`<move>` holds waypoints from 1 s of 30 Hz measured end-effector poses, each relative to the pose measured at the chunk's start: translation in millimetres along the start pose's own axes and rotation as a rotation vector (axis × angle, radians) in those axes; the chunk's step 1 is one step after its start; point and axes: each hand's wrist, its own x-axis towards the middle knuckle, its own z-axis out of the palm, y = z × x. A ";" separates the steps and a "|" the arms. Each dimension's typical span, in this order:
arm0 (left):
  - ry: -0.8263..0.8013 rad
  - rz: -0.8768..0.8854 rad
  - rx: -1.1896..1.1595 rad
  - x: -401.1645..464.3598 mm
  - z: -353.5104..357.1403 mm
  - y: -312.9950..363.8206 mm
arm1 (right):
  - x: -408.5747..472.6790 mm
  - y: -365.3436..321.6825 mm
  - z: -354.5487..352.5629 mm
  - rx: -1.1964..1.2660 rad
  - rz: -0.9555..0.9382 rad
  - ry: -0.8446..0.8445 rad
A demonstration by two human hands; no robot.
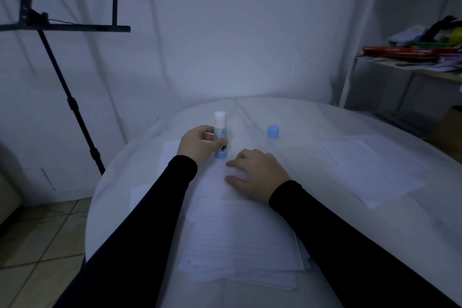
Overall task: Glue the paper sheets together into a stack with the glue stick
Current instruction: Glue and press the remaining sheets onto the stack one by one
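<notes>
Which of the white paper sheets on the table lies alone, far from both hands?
The single white sheet at the right of the round white table. The other sheets overlap in front of the person, under the right hand.

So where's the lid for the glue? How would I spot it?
Look at the round white table, toward its far side near the wall. The cap stands there alone, right of the glue stick that the left hand grips. It is the only small plain blue thing; the sheets around it are flat and white.
</notes>
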 end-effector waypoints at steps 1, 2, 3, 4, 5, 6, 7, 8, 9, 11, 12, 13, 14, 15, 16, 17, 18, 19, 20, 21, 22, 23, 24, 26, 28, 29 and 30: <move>0.022 0.026 0.014 -1.6 0.2 2.5 | 0.0 -0.1 2.0 0.024 0.003 -0.013; 0.045 0.052 0.009 -2.9 0.5 5.0 | 0.3 0.3 3.1 0.037 0.016 -0.027; 0.061 0.075 -0.010 -4.0 0.3 7.2 | 0.5 1.7 3.4 0.041 0.038 -0.043; 0.066 0.091 -0.035 -5.1 0.3 9.2 | 0.5 4.6 2.8 0.039 0.066 -0.054; 0.064 0.100 -0.059 -6.2 0.3 11.1 | 0.0 8.5 2.0 0.033 0.100 -0.061; 0.055 0.102 -0.079 -7.1 0.3 11.8 | -0.8 13.1 0.6 0.025 0.137 -0.063; 0.042 0.100 -0.090 -7.8 0.7 12.4 | -2.0 18.1 -0.9 0.018 0.175 -0.062; 0.027 0.095 -0.090 -9.0 1.4 12.3 | -3.3 23.0 -2.3 0.009 0.212 -0.060; 0.013 0.091 -0.078 -10.2 2.0 12.0 | -4.6 28.0 -3.7 0.001 0.249 -0.059; -0.008 0.082 -0.071 -12.5 3.1 12.0 | -8.1 36.9 -7.3 -0.001 0.317 -0.056; -0.015 0.076 -0.083 -12.8 3.6 12.4 | -10.5 41.2 -9.2 0.001 0.344 -0.051; -0.020 0.074 -0.098 -13.2 3.4 13.0 | -12.9 45.3 -10.7 0.003 0.363 -0.042; -0.022 0.072 -0.107 -12.7 3.3 13.5 | -15.2 49.2 -11.6 0.000 0.374 -0.024; -0.022 0.071 -0.109 -12.5 3.1 13.9 | -17.1 52.2 -12.8 -0.003 0.384 0.002; -0.023 0.070 -0.113 -12.4 3.3 13.8 | -19.1 54.8 -14.4 -0.002 0.396 0.036; -0.025 0.070 -0.125 -12.4 3.3 13.8 | -20.6 55.9 -16.2 0.005 0.409 0.066; -0.027 0.068 -0.147 -12.8 3.8 13.4 | -22.2 56.2 -17.8 0.015 0.422 0.077; -0.024 0.063 -0.170 -13.3 4.2 13.7 | -24.3 56.3 -19.0 0.018 0.430 0.065; -0.013 0.058 -0.190 -13.8 4.5 14.4 | -26.7 56.5 -19.7 0.011 0.432 0.034; 0.003 0.053 -0.204 -14.5 4.3 15.5 | -29.2 56.7 -20.4 0.001 0.430 -0.003; 0.022 0.048 -0.219 -15.2 4.2 16.9 | -32.2 57.4 -21.0 -0.003 0.427 -0.034; 0.040 0.042 -0.240 -16.1 3.7 18.1 | -34.4 58.5 -21.8 0.002 0.419 -0.056; 0.056 0.034 -0.267 -15.9 3.6 18.2 | -35.8 60.2 -22.0 0.013 0.405 -0.073; 0.070 0.019 -0.326 -15.6 3.4 17.4 | -36.1 62.5 -21.9 0.037 0.377 -0.113; 0.047 0.013 -0.371 -15.4 4.7 16.7 | -33.9 62.5 -20.7 0.074 0.375 -0.153; 0.034 0.008 -0.393 -16.0 5.7 17.0 | -32.5 62.4 -19.7 0.089 0.374 -0.160; 0.026 0.005 -0.419 -17.1 7.1 18.3 | -31.4 62.5 -18.9 0.098 0.368 -0.152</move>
